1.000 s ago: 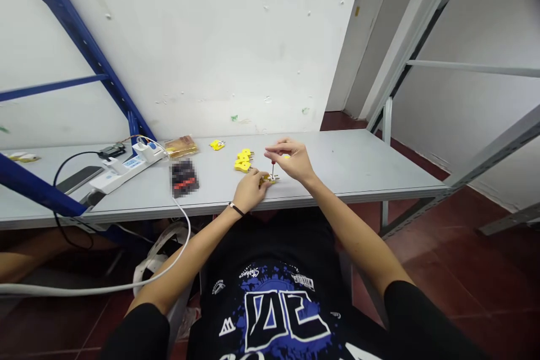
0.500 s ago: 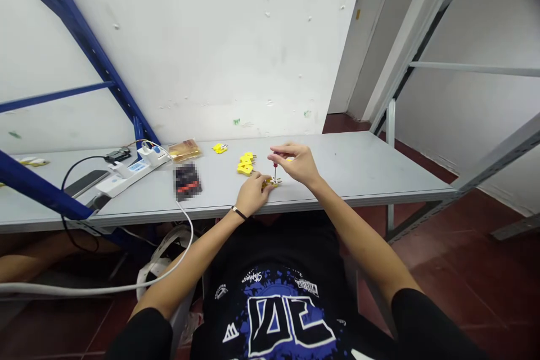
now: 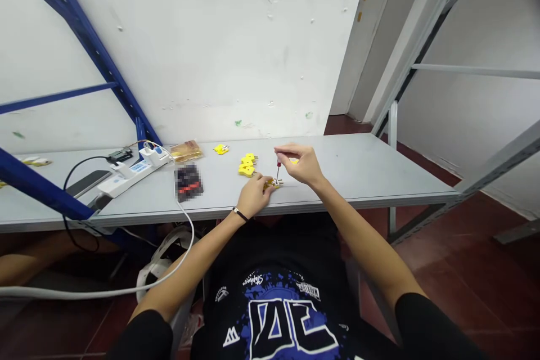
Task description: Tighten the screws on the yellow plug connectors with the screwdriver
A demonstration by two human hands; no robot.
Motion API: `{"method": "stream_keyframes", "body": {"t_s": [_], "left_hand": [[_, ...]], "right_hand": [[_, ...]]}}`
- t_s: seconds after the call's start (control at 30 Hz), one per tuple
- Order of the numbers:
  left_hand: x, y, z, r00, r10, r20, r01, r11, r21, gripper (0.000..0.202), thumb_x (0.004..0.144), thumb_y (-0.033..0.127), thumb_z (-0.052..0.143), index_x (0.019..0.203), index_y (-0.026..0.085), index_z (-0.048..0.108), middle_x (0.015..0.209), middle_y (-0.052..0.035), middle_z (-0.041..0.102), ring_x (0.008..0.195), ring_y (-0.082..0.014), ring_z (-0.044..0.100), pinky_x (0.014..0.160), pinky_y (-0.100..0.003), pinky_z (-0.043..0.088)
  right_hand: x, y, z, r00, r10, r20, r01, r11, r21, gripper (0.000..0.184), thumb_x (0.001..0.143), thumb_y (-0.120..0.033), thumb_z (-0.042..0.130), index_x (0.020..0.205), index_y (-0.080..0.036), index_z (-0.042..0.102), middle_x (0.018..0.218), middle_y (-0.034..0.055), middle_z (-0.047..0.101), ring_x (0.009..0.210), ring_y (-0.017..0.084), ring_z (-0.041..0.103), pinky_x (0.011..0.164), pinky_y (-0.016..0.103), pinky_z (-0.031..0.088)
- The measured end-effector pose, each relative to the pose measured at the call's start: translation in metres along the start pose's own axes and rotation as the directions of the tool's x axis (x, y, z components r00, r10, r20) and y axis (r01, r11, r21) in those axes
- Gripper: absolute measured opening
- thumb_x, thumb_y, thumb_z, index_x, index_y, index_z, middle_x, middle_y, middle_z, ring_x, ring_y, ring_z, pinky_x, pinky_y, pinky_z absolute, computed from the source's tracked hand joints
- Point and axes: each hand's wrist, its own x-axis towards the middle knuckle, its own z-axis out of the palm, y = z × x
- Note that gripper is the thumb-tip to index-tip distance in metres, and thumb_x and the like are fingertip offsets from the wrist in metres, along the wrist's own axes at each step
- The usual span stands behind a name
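Note:
Near the table's front edge, my left hand (image 3: 254, 196) is closed on a yellow plug (image 3: 275, 183) with metal pins pointing right; my fingers cover part of it. My right hand (image 3: 302, 163) pinches the handle of a small red screwdriver (image 3: 279, 162) from above. The screwdriver's thin shaft points down, its tip at the plug. Just beyond my left hand lie several yellow plugs (image 3: 247, 169) in a cluster. A bit of yellow (image 3: 294, 161) shows behind my right hand, mostly hidden.
Farther back lies another yellow piece (image 3: 221, 149), beside a clear bag (image 3: 186, 151) of brass-coloured parts. To the left are a pixelated dark item (image 3: 188, 182), a white power strip (image 3: 134, 171), a phone (image 3: 86, 183) and cables. A blue frame post (image 3: 97, 56) rises at the left.
My right hand's fingers have shifted on the screwdriver handle, and the screwdriver leans slightly more to the right. The left hand keeps its hold on the plug. The view has moved slightly.

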Motion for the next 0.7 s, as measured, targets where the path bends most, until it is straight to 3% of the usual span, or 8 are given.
{"method": "stream_keyframes", "body": {"t_s": [0.1, 0.2, 0.3, 0.5, 0.6, 0.7], "left_hand": [[0.0007, 0.0000, 0.0005, 1.000, -0.008, 0.004, 0.008, 1.000, 0.007, 0.028, 0.098, 0.030, 0.062, 0.123, 0.019, 0.068, 0.109, -0.0081, 0.065, 0.098, -0.0238, 0.065, 0.092, -0.036, 0.052], [0.0012, 0.0000, 0.0005, 1.000, -0.008, 0.009, 0.008, 1.000, 0.018, 0.029, 0.098, 0.030, 0.063, 0.124, 0.019, 0.068, 0.108, -0.0078, 0.065, 0.097, -0.0235, 0.066, 0.092, -0.036, 0.053], [0.0007, 0.0000, 0.0005, 1.000, 0.002, -0.001, -0.002, 1.000, 0.022, 0.028, 0.098, 0.031, 0.062, 0.123, 0.019, 0.068, 0.106, -0.0073, 0.065, 0.093, -0.0223, 0.066, 0.089, -0.035, 0.053], [0.0004, -0.0001, 0.0012, 1.000, -0.001, -0.007, 0.001, 1.000, 0.011, 0.027, 0.098, 0.031, 0.061, 0.122, 0.020, 0.068, 0.103, -0.0066, 0.064, 0.091, -0.0221, 0.065, 0.087, -0.035, 0.052], [0.0007, -0.0004, 0.0015, 1.000, -0.009, -0.006, 0.009, 1.000, 0.008, 0.027, 0.097, 0.029, 0.063, 0.122, 0.019, 0.068, 0.103, -0.0065, 0.064, 0.092, -0.0222, 0.065, 0.086, -0.035, 0.052], [0.0007, -0.0005, 0.0012, 1.000, 0.001, -0.011, -0.001, 1.000, 0.011, 0.027, 0.097, 0.029, 0.063, 0.122, 0.020, 0.068, 0.104, -0.0064, 0.064, 0.093, -0.0224, 0.065, 0.087, -0.035, 0.052]], "right_hand": [[0.0005, -0.0016, -0.0015, 0.998, 0.007, 0.061, -0.008, 1.000, 0.008, 0.030, 0.081, -0.047, 0.079, 0.100, -0.024, 0.082, 0.101, 0.0073, 0.075, 0.080, 0.019, 0.072, 0.082, 0.040, 0.064], [0.0011, -0.0012, 0.0013, 0.997, 0.062, 0.049, -0.065, 0.996, 0.065, 0.034, 0.069, -0.048, 0.089, 0.091, -0.022, 0.083, 0.100, 0.0077, 0.073, 0.075, 0.019, 0.071, 0.070, 0.036, 0.063], [0.0003, -0.0015, 0.0039, 0.997, 0.080, 0.016, -0.082, 0.987, 0.138, 0.032, 0.073, -0.047, 0.086, 0.087, -0.019, 0.083, 0.091, 0.0069, 0.074, 0.062, 0.015, 0.068, 0.069, 0.038, 0.063], [-0.0025, -0.0072, 0.0034, 0.991, 0.001, 0.130, -0.020, 0.989, 0.148, 0.027, 0.084, -0.045, 0.076, 0.097, -0.023, 0.082, 0.098, 0.0070, 0.077, 0.071, 0.016, 0.069, 0.078, 0.039, 0.063], [-0.0012, -0.0068, 0.0050, 0.996, -0.011, 0.092, 0.001, 0.995, 0.104, 0.025, 0.076, -0.044, 0.084, 0.092, -0.025, 0.083, 0.096, 0.0065, 0.075, 0.083, 0.019, 0.070, 0.078, 0.036, 0.062], [0.0002, -0.0039, 0.0057, 0.998, 0.014, 0.067, -0.022, 0.993, 0.116, 0.027, 0.068, -0.044, 0.090, 0.082, -0.023, 0.083, 0.088, 0.0054, 0.074, 0.072, 0.017, 0.069, 0.071, 0.035, 0.061]]}}
